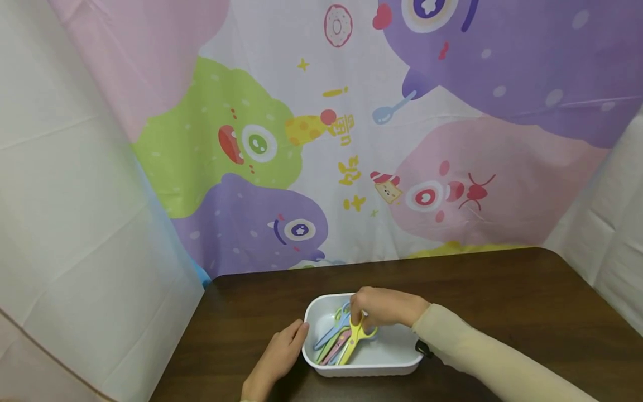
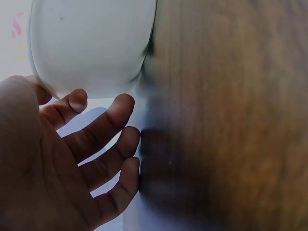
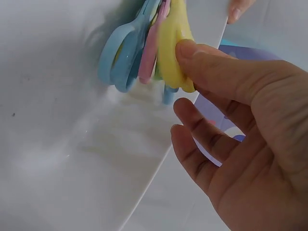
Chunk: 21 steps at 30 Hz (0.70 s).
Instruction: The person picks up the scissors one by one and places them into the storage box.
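A white plastic basin (image 1: 387, 367) stands on the dark wood table. Several pairs of children's scissors lie in its left half: blue scissors (image 1: 329, 336) with open loops, pink scissors (image 1: 335, 347), green ones, and yellow scissors (image 1: 350, 349) on the right of the bunch. My right hand (image 1: 384, 307) reaches over the basin and pinches a yellow handle (image 3: 171, 53) between thumb and index finger, its other fingers loosely bent. My left hand (image 1: 281, 352) holds the basin's left rim with thumb and index finger; its remaining fingers (image 2: 108, 166) curl beside the outer wall.
Dark wood tabletop (image 1: 241, 312) surrounds the basin. Behind the table hangs a cloth (image 1: 346, 234) printed with cartoon monsters, with white cloth (image 1: 90, 223) at the left side. A small black object (image 1: 423, 349) sits at the right wrist, beside the basin's right rim.
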Tool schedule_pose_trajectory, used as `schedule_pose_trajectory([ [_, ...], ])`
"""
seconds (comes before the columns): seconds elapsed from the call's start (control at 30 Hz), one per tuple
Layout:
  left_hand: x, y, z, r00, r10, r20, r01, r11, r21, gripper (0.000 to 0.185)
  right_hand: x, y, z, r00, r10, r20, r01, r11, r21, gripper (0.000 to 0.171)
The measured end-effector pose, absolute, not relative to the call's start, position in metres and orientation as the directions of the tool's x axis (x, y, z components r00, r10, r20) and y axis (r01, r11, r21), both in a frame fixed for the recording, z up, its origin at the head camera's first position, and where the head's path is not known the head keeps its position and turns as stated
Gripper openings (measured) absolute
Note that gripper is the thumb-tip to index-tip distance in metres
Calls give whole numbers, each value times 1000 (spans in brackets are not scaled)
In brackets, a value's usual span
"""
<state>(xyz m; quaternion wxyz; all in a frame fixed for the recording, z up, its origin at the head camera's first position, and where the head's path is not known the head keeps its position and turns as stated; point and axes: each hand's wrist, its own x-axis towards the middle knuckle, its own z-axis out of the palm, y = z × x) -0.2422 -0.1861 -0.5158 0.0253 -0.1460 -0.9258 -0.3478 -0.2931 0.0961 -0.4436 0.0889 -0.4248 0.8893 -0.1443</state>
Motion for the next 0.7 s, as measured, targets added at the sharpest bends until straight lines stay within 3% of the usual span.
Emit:
schedule_pose_trajectory([
  [0.2, -242, -186, -515, -956, 255, 144, 287, 721, 631, 33, -294, 101, -442, -582, -813, 15, -779, 553, -295, 13],
  [0.3, -242, -187, -516, -956, 254, 150, 291, 723, 627, 33, -294, 103, -442, -573, -820, 15, -775, 535, -337, 12],
  [0.7, -241, -189, -515, -955, 265, 134, 289, 722, 628, 35, -293, 106, -443, -635, -768, -78, -672, 600, -434, 7],
])
